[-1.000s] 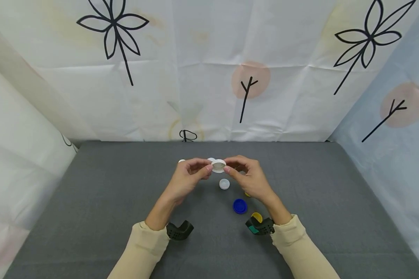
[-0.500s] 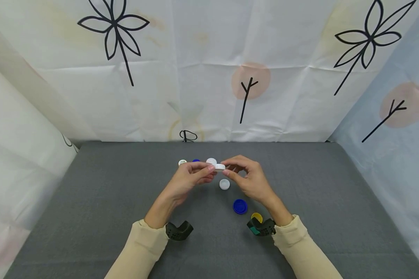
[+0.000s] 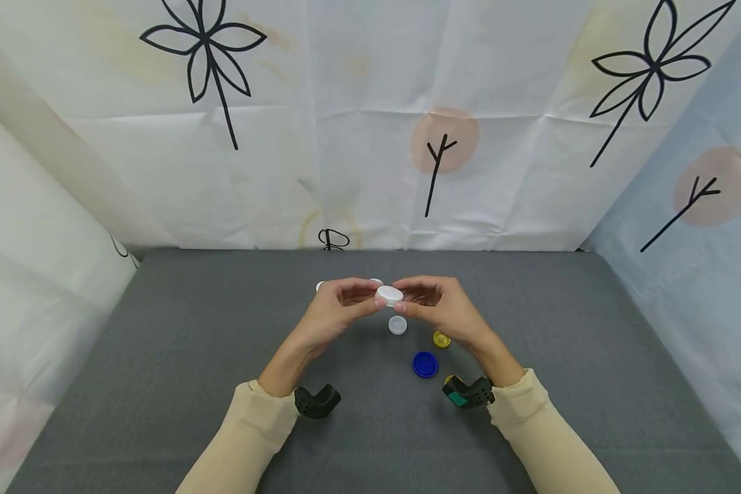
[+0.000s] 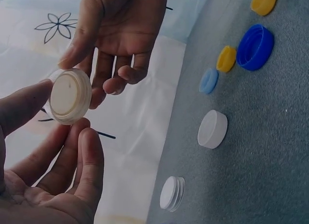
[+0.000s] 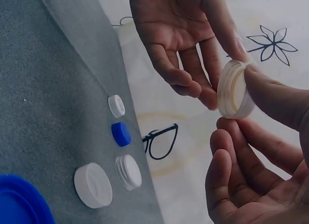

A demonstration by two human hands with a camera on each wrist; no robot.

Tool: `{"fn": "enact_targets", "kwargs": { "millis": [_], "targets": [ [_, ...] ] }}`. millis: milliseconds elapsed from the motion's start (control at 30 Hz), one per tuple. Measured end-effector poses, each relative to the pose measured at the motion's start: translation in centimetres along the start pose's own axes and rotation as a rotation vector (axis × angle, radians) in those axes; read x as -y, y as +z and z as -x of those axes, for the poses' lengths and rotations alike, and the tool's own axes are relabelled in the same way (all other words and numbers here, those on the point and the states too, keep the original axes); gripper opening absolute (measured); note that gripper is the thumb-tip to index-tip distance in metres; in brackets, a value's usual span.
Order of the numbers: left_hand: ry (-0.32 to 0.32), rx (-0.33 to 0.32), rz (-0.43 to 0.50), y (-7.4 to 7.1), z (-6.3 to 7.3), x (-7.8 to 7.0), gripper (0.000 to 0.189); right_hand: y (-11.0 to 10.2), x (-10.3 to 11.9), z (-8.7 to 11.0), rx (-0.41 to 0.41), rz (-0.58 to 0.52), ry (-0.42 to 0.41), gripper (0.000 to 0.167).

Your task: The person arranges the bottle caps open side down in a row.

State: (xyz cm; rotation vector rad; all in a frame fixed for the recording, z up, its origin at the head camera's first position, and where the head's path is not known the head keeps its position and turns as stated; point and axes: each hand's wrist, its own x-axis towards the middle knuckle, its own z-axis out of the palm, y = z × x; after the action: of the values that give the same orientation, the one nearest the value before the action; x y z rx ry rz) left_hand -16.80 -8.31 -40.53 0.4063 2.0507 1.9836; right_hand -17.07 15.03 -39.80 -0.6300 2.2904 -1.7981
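Observation:
A round white bottle cap [image 3: 389,296] is held up above the grey table between both hands. My left hand [image 3: 328,314] pinches its left side with the thumb and fingers. On the opposite edge, my right hand [image 3: 449,310] has its thumb and fingertips on the cap. The head view shows the cap's smooth top, while its hollow, pale-lined underside [image 4: 66,96] faces the left wrist camera. A smaller white cap [image 3: 398,325] lies on the table just below the hands.
Right of centre lie a large blue cap [image 3: 425,365] and a yellow cap [image 3: 441,339]; a second yellow cap [image 3: 452,379] is partly hidden by the right wrist device. Light-blue [image 4: 209,80], small blue [image 5: 121,133] and white threaded [image 5: 129,172] caps also rest on the table.
The held cap has turned: its underside faced the head camera, then its edge, and now its top. My right forearm has shifted slightly right, uncovering a yellow cap.

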Motion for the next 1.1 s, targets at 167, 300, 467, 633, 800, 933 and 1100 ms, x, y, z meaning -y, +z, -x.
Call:
{"fn": "enact_targets", "kwargs": {
  "millis": [167,300,467,633,800,933,1100],
  "targets": [
    [0.075,0.037,-0.094,-0.1,-1.1,0.1,0.03,-0.7,-0.2,-0.5,0.028,0.015,0.021,0.034],
    [0.146,0.059,-0.237,-0.2,-2.5,0.3,0.03,-1.4,-0.5,-1.1,0.049,0.09,0.016,0.036],
    [0.181,0.059,-0.451,0.2,-4.4,0.6,0.03,-2.3,-1.4,-2.0,0.061,0.231,-0.038,0.038],
    [0.181,0.064,-0.622,0.9,-6.1,1.0,0.03,-2.8,-2.2,-2.7,0.061,0.352,-0.044,0.041],
    [0.182,0.056,-0.766,1.5,-7.5,1.6,0.031,-3.1,-2.8,-3.6,0.061,0.454,0.0,0.042],
    [0.161,0.032,-0.859,1.9,-8.4,2.3,0.032,-3.2,-3.6,-4.4,0.074,0.528,0.018,0.039],
    [0.104,-0.008,-0.909,2.3,-9.0,3.1,0.032,-3.2,-4.3,-5.2,0.091,0.594,0.053,0.037]
  ]
}}
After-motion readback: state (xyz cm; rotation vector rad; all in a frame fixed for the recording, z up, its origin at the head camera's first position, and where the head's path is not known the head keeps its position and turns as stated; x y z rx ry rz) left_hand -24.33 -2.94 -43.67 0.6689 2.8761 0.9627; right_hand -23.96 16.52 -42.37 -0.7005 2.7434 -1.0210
